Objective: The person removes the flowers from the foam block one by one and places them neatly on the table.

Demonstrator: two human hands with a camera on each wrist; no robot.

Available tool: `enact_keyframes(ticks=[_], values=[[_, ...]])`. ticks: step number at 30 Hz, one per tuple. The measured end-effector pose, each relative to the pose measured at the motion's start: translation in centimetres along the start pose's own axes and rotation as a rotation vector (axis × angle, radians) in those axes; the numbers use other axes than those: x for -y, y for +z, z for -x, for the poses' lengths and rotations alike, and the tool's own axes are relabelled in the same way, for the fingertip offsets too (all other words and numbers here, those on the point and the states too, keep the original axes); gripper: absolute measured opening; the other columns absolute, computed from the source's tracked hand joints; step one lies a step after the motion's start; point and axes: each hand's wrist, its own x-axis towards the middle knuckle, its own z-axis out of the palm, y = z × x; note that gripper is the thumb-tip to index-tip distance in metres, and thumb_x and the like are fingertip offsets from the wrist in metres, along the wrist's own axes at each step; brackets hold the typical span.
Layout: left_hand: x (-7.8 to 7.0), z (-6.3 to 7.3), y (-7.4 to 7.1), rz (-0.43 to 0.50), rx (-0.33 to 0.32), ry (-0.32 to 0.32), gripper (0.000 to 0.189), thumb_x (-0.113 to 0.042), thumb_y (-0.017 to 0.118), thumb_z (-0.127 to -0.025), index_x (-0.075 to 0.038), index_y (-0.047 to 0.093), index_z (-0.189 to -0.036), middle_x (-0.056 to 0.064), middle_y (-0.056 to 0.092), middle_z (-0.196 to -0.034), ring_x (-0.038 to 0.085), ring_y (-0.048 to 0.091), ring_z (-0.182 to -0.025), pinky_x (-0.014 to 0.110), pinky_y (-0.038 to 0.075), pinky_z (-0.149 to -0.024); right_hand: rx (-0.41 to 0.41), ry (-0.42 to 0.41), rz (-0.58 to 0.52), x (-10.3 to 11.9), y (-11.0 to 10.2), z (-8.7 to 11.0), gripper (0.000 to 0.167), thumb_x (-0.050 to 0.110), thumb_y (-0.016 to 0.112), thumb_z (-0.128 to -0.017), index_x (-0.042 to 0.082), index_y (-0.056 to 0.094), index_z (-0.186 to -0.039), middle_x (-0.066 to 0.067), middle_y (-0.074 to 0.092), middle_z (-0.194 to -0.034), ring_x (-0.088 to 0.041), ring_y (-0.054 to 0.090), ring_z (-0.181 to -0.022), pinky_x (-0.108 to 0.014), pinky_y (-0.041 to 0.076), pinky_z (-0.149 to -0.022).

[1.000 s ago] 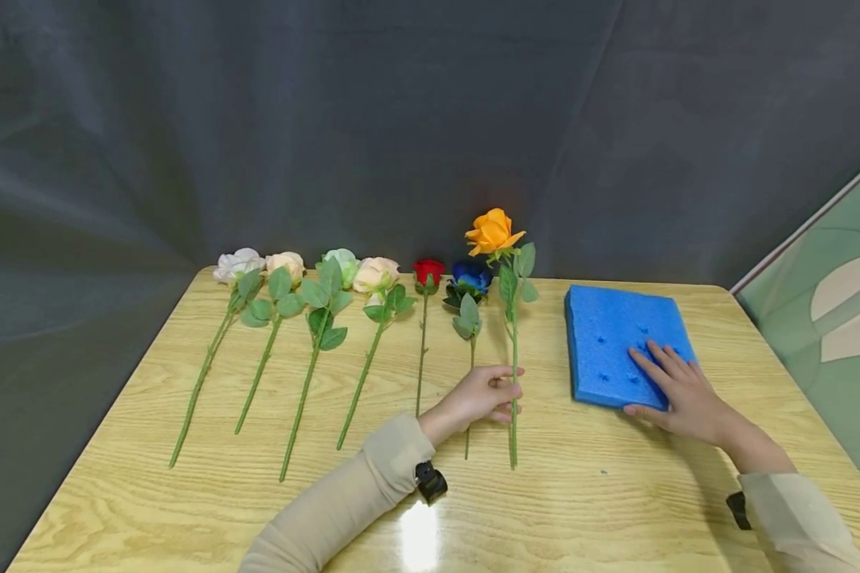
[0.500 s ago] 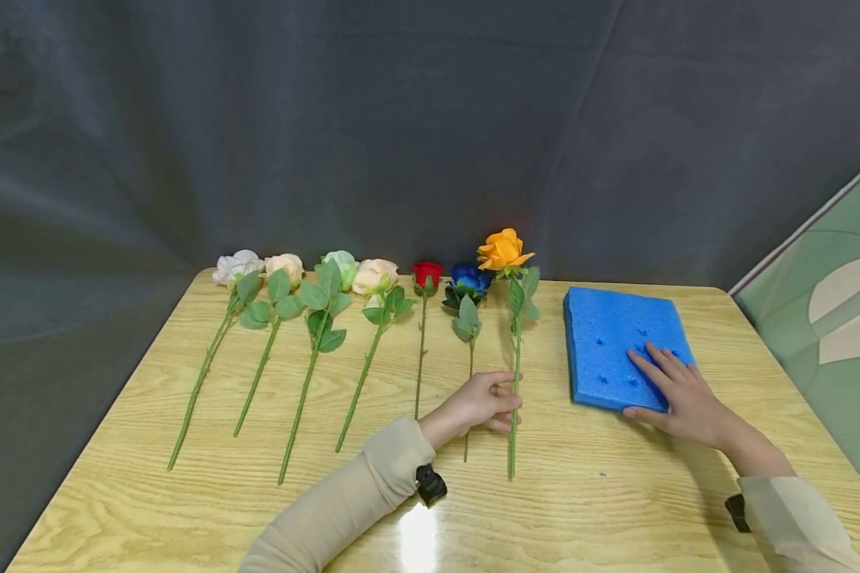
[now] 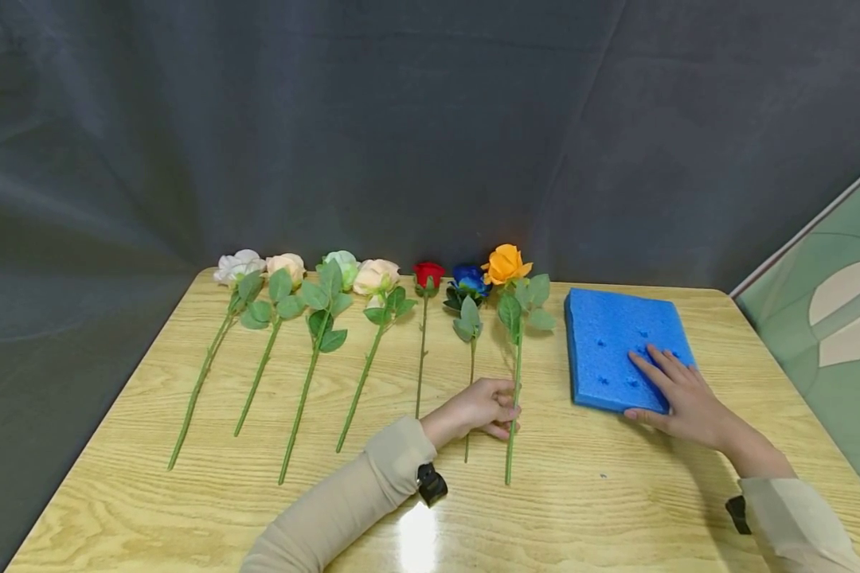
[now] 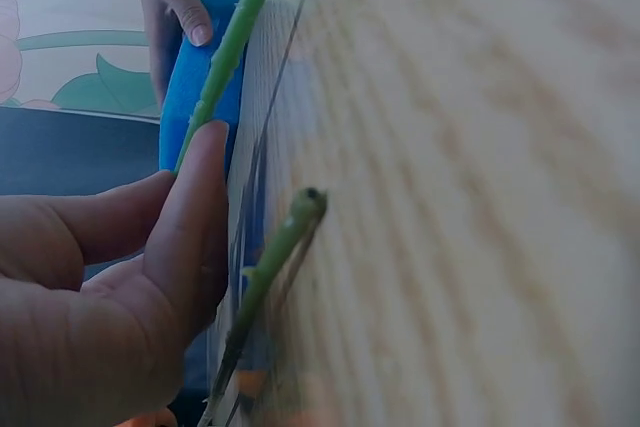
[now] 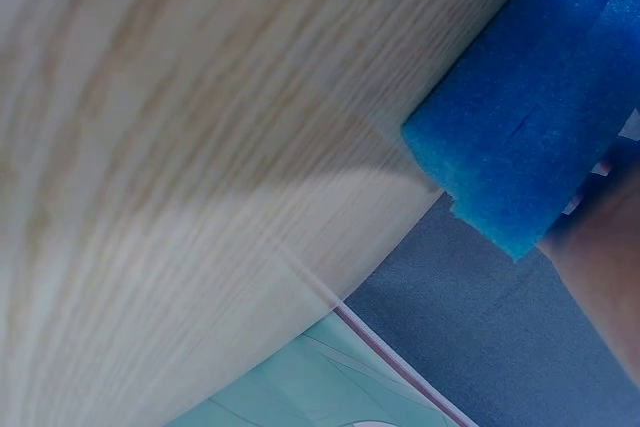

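Note:
My left hand (image 3: 482, 406) pinches the green stem of an orange rose (image 3: 506, 264) between thumb and fingers, low on the stem. The bloom points toward the back edge of the table, and the stem's cut end points at me. In the left wrist view the pinched stem (image 4: 232, 47) stands off the tabletop. Just left of it lies a blue rose (image 3: 470, 280), its stem passing under my left hand. My right hand (image 3: 688, 402) rests with spread fingers on a blue foam block (image 3: 616, 326), which has several small holes in its top.
Left of my left hand several roses lie in a row: a red rose (image 3: 428, 275), a peach rose (image 3: 376, 275), a pale green rose (image 3: 342, 267), another peach rose (image 3: 287, 267) and a white rose (image 3: 239, 266). A dark curtain (image 3: 401, 127) hangs behind the wooden table (image 3: 580, 509).
My left hand has lowered the orange rose toward the table and drawn it slightly toward me; its bloom has dropped beside the blue rose. The right hand has stayed on the foam block.

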Motion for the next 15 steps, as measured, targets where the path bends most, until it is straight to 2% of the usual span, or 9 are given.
enact_keyframes(ticks=[4,7,11,15], values=[[-0.10,-0.10,0.09,-0.011,-0.002,-0.024,0.058,0.002,0.054,-0.094,0.004,0.029,-0.147,0.025,0.060,-0.122,0.040,0.065,-0.101,0.037,0.060,-0.081,0.000,-0.003,-0.005,-0.07,-0.09,0.05,0.093,0.038,0.073,-0.082,0.012,0.020,-0.153,-0.035,0.018,-0.152,-0.059,0.011,-0.138,-0.076,0.005,-0.108],[-0.21,-0.10,0.10,-0.022,-0.010,-0.038,0.057,0.002,0.056,-0.093,0.003,0.034,-0.145,0.025,0.061,-0.121,0.035,0.066,-0.092,0.037,0.060,-0.080,-0.004,-0.006,-0.005,-0.07,-0.15,0.08,0.092,0.038,0.072,-0.082,0.011,0.020,-0.153,-0.035,0.018,-0.152,-0.059,0.012,-0.138,-0.076,0.005,-0.108],[-0.34,-0.13,0.10,-0.028,-0.020,-0.039,0.056,0.001,0.059,-0.092,0.001,0.039,-0.144,0.025,0.061,-0.121,0.024,0.065,-0.082,0.037,0.060,-0.079,-0.002,-0.002,-0.010,-0.04,-0.17,0.10,0.092,0.038,0.072,-0.082,0.011,0.020,-0.153,-0.035,0.018,-0.152,-0.059,0.011,-0.138,-0.076,0.005,-0.108],[-0.45,-0.15,0.14,-0.025,-0.029,-0.033,0.056,0.002,0.060,-0.090,0.002,0.040,-0.142,0.024,0.062,-0.119,0.023,0.065,-0.079,0.037,0.061,-0.076,-0.002,0.004,-0.009,0.01,-0.12,0.06,0.092,0.038,0.073,-0.081,0.011,0.021,-0.153,-0.035,0.019,-0.151,-0.059,0.012,-0.138,-0.076,0.005,-0.108]])
